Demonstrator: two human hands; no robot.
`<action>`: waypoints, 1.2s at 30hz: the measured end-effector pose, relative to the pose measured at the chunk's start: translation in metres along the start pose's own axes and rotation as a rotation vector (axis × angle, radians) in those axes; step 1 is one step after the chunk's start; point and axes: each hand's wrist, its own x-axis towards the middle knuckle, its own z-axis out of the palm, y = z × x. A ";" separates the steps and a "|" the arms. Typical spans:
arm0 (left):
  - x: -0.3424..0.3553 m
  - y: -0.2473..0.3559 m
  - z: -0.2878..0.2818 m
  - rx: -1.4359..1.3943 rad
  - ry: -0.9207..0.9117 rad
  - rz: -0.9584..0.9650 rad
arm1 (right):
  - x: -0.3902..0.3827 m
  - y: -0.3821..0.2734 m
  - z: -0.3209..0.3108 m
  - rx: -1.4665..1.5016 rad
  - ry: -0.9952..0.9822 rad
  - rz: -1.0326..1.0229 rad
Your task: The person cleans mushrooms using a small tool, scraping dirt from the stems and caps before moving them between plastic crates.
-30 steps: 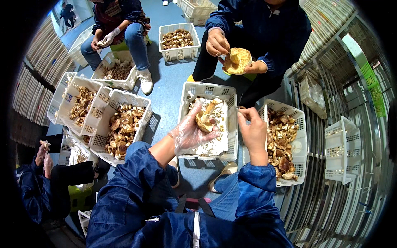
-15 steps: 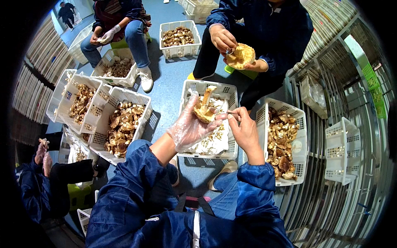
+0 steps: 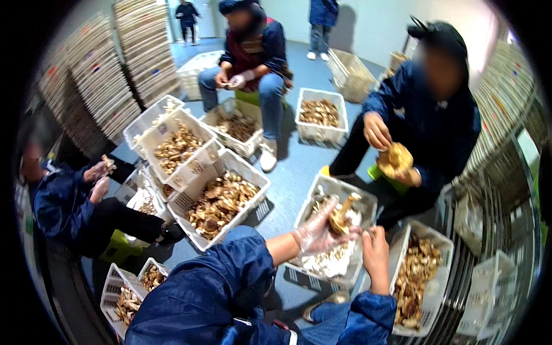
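Note:
My left hand (image 3: pixel 315 236), in a clear plastic glove, holds a mushroom (image 3: pixel 340 222) with its pale stem pointing up and its brown cap below. Close by on the right, my bare right hand (image 3: pixel 375 253) has its fingers closed on a thin metal tool (image 3: pixel 379 215), whose exact kind is too small and blurred to tell. Both hands are over a white perforated crate (image 3: pixel 303 214) with pale trimmings (image 3: pixel 330 261) on a white lining. Beside my right forearm stands a crate of brown mushrooms (image 3: pixel 418 276).
Crates of mushrooms (image 3: pixel 221 201) stand to my left, some stacked. Across from me, a co-worker (image 3: pixel 422 109) holds a large yellowish mushroom (image 3: pixel 395 160). Another sits farther back (image 3: pixel 253 57), and one sits at far left (image 3: pixel 66 201). Racks (image 3: pixel 506 109) line the right side.
My view has swung left and up, so everything sits lower and farther right. The mushroom stays in my left hand; the tool in my right hand now points more upward.

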 end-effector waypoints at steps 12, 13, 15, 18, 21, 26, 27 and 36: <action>-0.002 0.003 -0.017 0.074 0.071 0.145 | 0.003 -0.022 0.012 0.182 -0.034 0.028; 0.000 0.002 -0.016 0.068 0.084 0.133 | 0.004 -0.016 0.016 0.216 -0.006 -0.008; 0.000 0.002 -0.014 0.075 0.106 0.124 | 0.004 -0.013 0.017 0.214 0.030 -0.053; -0.001 0.004 -0.013 0.105 0.112 0.116 | 0.003 -0.017 0.013 0.055 0.057 -0.111; -0.003 0.007 -0.020 0.089 0.105 0.105 | 0.003 -0.024 0.012 -0.149 0.079 -0.225; -0.005 0.005 -0.014 0.047 0.097 0.121 | 0.002 -0.027 0.009 -0.279 0.158 -0.357; -0.005 0.005 -0.012 0.046 0.108 0.121 | 0.003 -0.025 0.009 -0.283 0.154 -0.350; -0.005 0.003 -0.011 0.133 0.139 0.130 | 0.002 -0.021 0.010 -0.317 0.099 -0.254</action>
